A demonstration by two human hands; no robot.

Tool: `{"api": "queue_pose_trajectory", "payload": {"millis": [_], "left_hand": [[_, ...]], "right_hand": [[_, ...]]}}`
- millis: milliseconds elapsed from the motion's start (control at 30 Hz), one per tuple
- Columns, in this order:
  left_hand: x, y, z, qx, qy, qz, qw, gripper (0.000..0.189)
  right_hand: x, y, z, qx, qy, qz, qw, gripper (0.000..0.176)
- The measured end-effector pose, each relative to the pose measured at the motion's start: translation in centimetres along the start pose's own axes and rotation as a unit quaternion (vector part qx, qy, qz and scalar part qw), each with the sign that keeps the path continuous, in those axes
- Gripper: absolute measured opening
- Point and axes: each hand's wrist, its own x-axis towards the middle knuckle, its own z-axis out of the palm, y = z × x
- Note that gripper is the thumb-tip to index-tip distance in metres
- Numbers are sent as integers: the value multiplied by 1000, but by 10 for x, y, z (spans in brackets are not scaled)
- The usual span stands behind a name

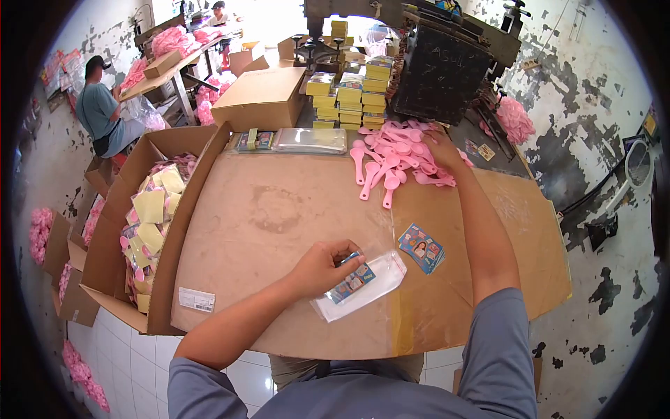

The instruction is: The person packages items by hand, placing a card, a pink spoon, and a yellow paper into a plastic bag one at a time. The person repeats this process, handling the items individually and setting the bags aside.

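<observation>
My left hand (pixel 325 268) is closed on a blue printed card (pixel 353 282), its thumb and fingers at the card's upper edge. Under that card lies a clear plastic bag (pixel 380 278) on the cardboard-covered table. To the right, a small stack of similar blue cards (pixel 422 249) rests slightly fanned. My right hand (pixel 442 149) reaches into a heap of pink plastic spoons (pixel 392 155) at the far side of the table. Its fingertips are among the spoons, and I cannot make out whether they grip one.
An open carton (pixel 183 241) of packed pouches stands at left. Behind are clear plastic sleeves (pixel 310 140), a banded card bundle (pixel 255 142), a closed box (pixel 259 96), stacked card bundles (pixel 349 98) and a black machine (pixel 441 66). A person (pixel 103 112) sits far left.
</observation>
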Motion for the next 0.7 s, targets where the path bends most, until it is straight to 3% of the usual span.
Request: {"api": "queue_pose_trajectory", "payload": {"millis": [233,467,567,667,700], "left_hand": [[0,-3,0,36,-26,10,999,23],[0,1,-2,38,-39,-4,998,18],[0,1,0,4,-30,1,1000,18],[0,1,0,-59,-26,-15,998,20],[0,0,-1,-85,-25,-24,996,21]], "right_hand": [[-82,-68,-2,-25,8,-44,999,62],[-143,-113,-8,-5,-10,-44,999,50],[-149,-123,-22,-72,64,-129,987,42],[-147,-134,-42,-4,64,-66,996,32],[-150,-144,-51,117,26,-8,993,31]]}}
